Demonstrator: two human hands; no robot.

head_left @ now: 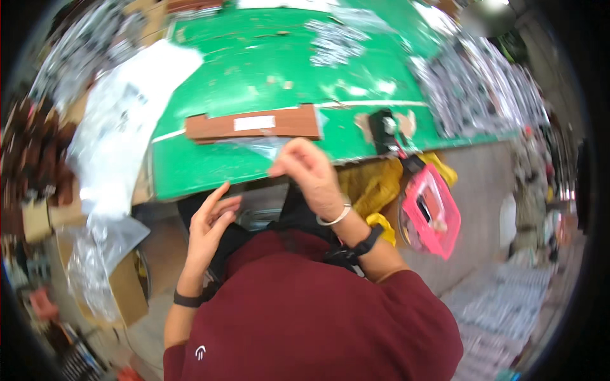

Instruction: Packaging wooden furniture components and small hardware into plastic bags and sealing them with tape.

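A flat brown wood-look strip (254, 125) with a white label lies on the green table (267, 70), near its front edge. My right hand (309, 173) is raised at the table's front edge, fingertips pinched on a clear plastic bag (260, 147) that hangs just below the strip. My left hand (210, 225) hovers lower left of it with fingers spread, holding nothing, just under the table's edge. Both wrists wear bands; my dark red top fills the lower frame.
Piles of small silvery parts (333, 41) lie on the table's far side and right (470, 89). Clear plastic bags (121, 120) and cardboard boxes (121, 286) stand at left. A pink pouch (432, 213), yellow cloth (368, 184) and a black device (383, 130) sit at right.
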